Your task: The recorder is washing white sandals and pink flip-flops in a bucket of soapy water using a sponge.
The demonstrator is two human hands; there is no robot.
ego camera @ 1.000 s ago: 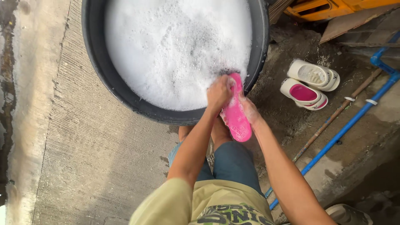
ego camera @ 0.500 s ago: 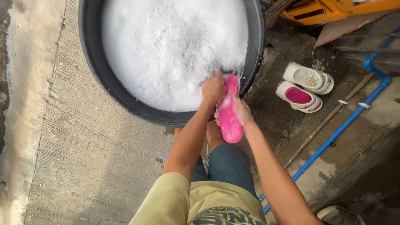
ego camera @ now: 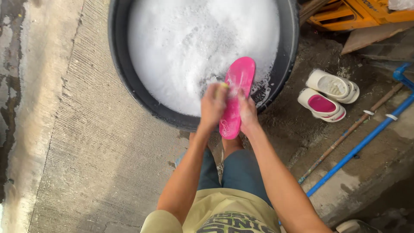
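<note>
We see both hands over the near rim of the black tub (ego camera: 118, 77), which stands on the concrete floor (ego camera: 82, 164) and is filled with white foam (ego camera: 189, 47). The pink sandal (ego camera: 235, 97) is held sole up, toe end out over the foam, heel end just past the tub's near rim. The right hand (ego camera: 248, 113) grips the sandal from the right side near its heel; its grip is clamped on the sandal. The left hand (ego camera: 213, 105) presses against the sandal's left edge, fingers closed on something small and yellowish (ego camera: 223, 86); we cannot tell what it is. Suds cling to the sandal's sole near the hands.

On the dirt to the right of the tub lies a pair of white sandals (ego camera: 330, 97), one with a pink insole, side by side and touching. A blue pipe (ego camera: 362, 142) and a thinner rusty rod (ego camera: 345, 134) run diagonally just beyond them. An orange frame (ego camera: 349, 13) sits at the top right.
</note>
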